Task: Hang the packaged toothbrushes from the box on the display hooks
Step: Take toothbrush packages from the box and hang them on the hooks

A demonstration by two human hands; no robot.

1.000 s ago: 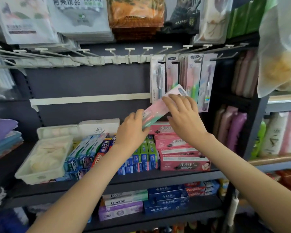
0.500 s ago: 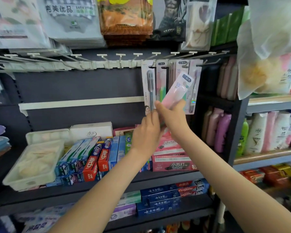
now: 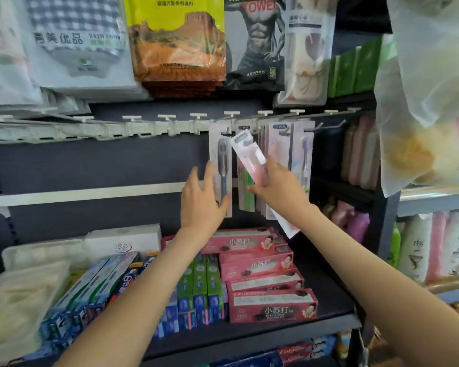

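In the centre of the frame we are holding a pink toothbrush pack tilted just below the hooks, our right hand pinching its lower half. Our left hand, fingers spread, is touching a hanging grey pack. Next, we judge, the pink pack's hole needs lining up with a hook.

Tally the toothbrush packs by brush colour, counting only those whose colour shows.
Dark grey pack, hanging: 1
Green pack, hanging: 1
Purple pack, hanging: 1
Pink pack, pinched in the right hand: 1
Total: 4
More packs hang edge-on between the green and the purple; I cannot count them.
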